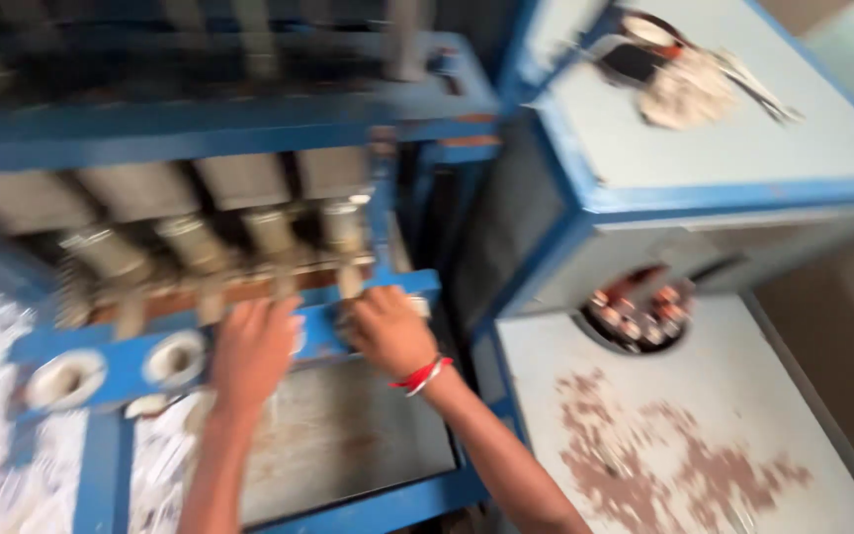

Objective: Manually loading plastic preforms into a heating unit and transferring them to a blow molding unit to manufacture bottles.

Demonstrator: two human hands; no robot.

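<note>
Your left hand (254, 351) and right hand (390, 331) both press on the blue die rail (126, 361) at six o'clock under the grey cylinders (239, 213) — blur hides whether your fingers clamp anything. Two white-ringed holes (66, 381) at nine o'clock sit open — nothing visibly loaded there yet.

- Whole shot is motion-blurred, so fine detail is mushy.
- Both hands are up on the blue crossbar (130, 361) of a blue-framed press machine (249, 129).
- Left hand (252, 351) lies flat over one of the bar's round holes, I think.
- Right hand (390, 331), with a red wrist thread (421, 376), is curled at the bar's far end, under the row of grey cylinders (239, 213).
- Two white-rimmed holes (175, 358) sit open left of the hands.
- Rusty metal plate (348, 435) below.
- Grey-blue cabinet (733, 148) to the right, stained top (684, 455) beneath.
</note>
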